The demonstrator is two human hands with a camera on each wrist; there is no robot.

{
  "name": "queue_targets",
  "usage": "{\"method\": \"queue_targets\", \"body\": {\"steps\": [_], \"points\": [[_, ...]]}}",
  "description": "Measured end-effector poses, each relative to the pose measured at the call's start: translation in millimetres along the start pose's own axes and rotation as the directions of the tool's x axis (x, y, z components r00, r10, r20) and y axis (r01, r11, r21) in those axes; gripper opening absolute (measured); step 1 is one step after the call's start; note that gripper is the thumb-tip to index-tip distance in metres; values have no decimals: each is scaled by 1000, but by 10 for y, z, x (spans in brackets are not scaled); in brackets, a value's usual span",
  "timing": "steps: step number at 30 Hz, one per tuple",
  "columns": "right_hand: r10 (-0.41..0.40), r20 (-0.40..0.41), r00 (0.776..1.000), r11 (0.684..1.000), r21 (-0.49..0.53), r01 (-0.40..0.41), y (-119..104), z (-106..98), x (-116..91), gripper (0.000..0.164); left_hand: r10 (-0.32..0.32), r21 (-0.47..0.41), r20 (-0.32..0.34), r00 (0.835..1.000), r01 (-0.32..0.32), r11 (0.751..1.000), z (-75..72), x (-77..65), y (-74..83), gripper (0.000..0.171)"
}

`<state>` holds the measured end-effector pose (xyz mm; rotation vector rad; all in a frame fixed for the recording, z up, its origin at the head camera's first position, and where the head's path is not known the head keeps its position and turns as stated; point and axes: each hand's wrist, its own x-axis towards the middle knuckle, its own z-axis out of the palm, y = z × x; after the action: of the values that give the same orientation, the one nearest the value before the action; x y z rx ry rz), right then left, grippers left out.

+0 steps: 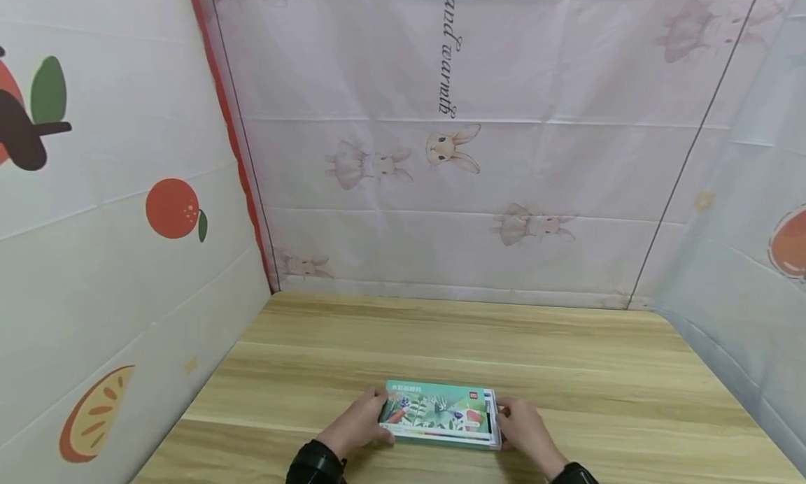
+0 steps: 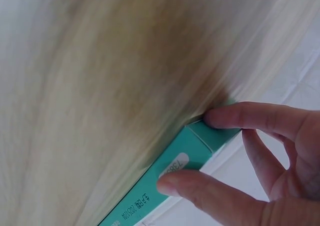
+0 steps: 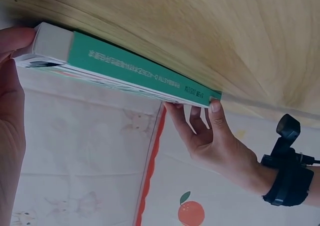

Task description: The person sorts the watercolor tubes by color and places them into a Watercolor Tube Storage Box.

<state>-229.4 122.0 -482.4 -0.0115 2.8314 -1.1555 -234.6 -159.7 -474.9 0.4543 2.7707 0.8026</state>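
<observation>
A flat cardboard box [image 1: 434, 408] with a green sleeve and printed plants lies on the wooden table [image 1: 415, 337]. At its right end a white inner tray [image 3: 52, 43] sticks out a little from the sleeve. My left hand [image 1: 362, 421] grips the box's left end; in the left wrist view the thumb [image 2: 200, 188] lies along its green side and a finger [image 2: 260, 115] touches the end. On the opposite end, my right hand [image 1: 525, 429] pinches the white tray, with fingertips partly out of frame in the right wrist view. The contents are hidden.
Printed cloth hangs around the table: a left wall [image 1: 113, 281] with fruit pictures, a back wall [image 1: 403, 239] with rabbits, and a right wall [image 1: 743, 281]. A black strap with a camera [image 3: 287, 178] is on the left wrist.
</observation>
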Motion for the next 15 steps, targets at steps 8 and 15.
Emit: {"method": "queue_targets", "body": {"steps": [8, 15], "points": [[27, 0, 1000, 1000, -3, -27, 31, -61, 13, 33, 21, 22, 1, 1000, -21, 1000, 27, 76, 101, 79], [45, -1, 999, 999, 4, -45, 163, -184, 11, 34, 48, 40, -12, 999, -47, 998, 133, 172, 256, 78]]}}
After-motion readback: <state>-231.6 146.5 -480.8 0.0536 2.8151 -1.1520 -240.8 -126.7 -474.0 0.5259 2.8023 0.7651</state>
